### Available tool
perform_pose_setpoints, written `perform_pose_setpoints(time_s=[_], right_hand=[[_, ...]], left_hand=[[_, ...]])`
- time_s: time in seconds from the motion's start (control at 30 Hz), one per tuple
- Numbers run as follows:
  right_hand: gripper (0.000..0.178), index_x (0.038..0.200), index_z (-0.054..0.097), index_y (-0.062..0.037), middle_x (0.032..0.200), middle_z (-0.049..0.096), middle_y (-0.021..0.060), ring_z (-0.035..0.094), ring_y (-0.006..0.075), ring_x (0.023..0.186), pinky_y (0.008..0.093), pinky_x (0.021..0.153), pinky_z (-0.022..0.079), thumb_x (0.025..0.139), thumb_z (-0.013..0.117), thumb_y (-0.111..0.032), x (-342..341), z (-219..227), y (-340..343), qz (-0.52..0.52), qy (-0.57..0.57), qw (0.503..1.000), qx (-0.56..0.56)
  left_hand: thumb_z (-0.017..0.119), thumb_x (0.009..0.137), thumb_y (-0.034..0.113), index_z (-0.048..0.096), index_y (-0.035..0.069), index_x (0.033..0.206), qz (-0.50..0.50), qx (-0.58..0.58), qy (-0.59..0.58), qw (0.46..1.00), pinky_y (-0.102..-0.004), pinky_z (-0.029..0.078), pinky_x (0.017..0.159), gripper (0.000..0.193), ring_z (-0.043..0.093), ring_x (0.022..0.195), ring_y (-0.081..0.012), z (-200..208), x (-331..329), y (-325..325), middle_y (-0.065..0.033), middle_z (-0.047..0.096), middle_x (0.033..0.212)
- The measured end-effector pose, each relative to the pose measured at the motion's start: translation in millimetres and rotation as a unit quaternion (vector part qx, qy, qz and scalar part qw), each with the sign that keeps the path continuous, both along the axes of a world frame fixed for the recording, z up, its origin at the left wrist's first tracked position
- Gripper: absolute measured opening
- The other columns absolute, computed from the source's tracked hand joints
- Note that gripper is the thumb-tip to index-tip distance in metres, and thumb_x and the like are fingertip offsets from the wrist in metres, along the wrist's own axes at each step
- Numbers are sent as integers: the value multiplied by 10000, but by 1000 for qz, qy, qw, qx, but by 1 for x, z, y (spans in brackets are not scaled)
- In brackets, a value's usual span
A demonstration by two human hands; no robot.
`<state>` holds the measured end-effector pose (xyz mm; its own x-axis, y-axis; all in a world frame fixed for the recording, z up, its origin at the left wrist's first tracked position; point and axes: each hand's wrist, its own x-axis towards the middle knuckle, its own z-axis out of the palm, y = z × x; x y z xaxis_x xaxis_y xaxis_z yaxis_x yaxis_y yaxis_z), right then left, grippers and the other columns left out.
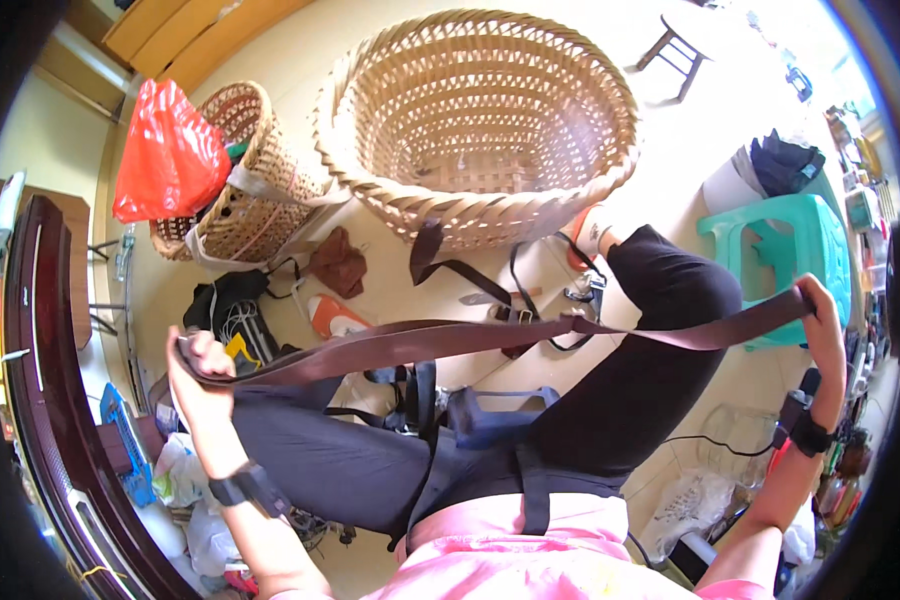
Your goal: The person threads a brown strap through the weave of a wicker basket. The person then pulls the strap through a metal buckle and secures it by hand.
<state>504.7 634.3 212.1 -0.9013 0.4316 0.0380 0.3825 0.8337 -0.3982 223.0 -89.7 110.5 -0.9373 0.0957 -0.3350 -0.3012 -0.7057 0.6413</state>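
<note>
A long brown strap (400, 350) stretches across in front of me above my legs, with a knot or fold near its middle. My left hand (204, 368) is closed around its left end, where the strap doubles over. At the far right my right hand (821, 308) grips the other end, held a little higher. Beyond the strap stands a large woven bamboo basket (485, 110) with a thick twisted rim. A dark strap (450, 265) hangs at its near side and trails onto the floor.
To the left are smaller woven baskets (255, 215) with a red plastic bag (170, 155). A green stool (790, 225) stands right, near cluttered shelves. Brown cloth (338, 262) and a dark bag (235, 315) lie on the floor. A dark wooden cabinet (50, 350) borders the left.
</note>
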Motion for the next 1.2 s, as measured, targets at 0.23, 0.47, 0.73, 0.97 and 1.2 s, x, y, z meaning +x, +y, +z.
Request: perform_pose_setpoints(time_s=[0.23, 0.47, 0.73, 0.97, 1.2], right_hand=[[244, 966, 620, -127, 726, 649, 129, 665, 365, 725, 430, 631, 509, 737, 697, -90, -72, 24, -135, 221, -108, 965, 92], [503, 1243, 446, -18, 625, 608, 183, 658, 421, 655, 496, 603, 518, 799, 673, -87, -125, 10, -184, 395, -226, 889, -52], [390, 1119, 464, -10, 903, 657, 203, 672, 395, 889, 481, 703, 530, 792, 669, -67, -149, -13, -202, 440, -35, 889, -120], [287, 1099, 633, -20, 905, 696, 114, 691, 250, 807, 361, 712, 549, 833, 711, -92, -137, -28, -169, 370, -102, 864, -324], [242, 1043, 684, -61, 871, 663, -36, 579, 24, 783, 212, 692, 469, 935, 743, -270, -135, -81, -180, 115, -34, 707, -696]], left_hand=[[638, 925, 189, 580, 59, 831, -335, -453, 102, 820, -273, 465, 594, 171, 588, 670, -120, -32, 59, 161, -11, 625, 774], [765, 843, 276, 508, 39, 1319, -309, -709, 429, 467, -414, 451, 1043, 590, 597, 1199, -340, -55, 91, 237, -198, 615, 1253], [780, 842, 134, 415, 40, 1405, -385, -305, 270, 828, -314, 501, 885, 677, 656, 979, -200, 11, 104, 313, -128, 650, 1053], [658, 964, 229, 509, 47, 1310, -506, -373, 284, 724, -268, 493, 681, 418, 606, 704, -180, 14, 100, 308, -65, 651, 848], [358, 1067, 518, 550, -18, 1249, -610, -24, 53, 790, -245, 371, 552, 598, 428, 588, -59, -10, 97, 311, 18, 442, 690]])
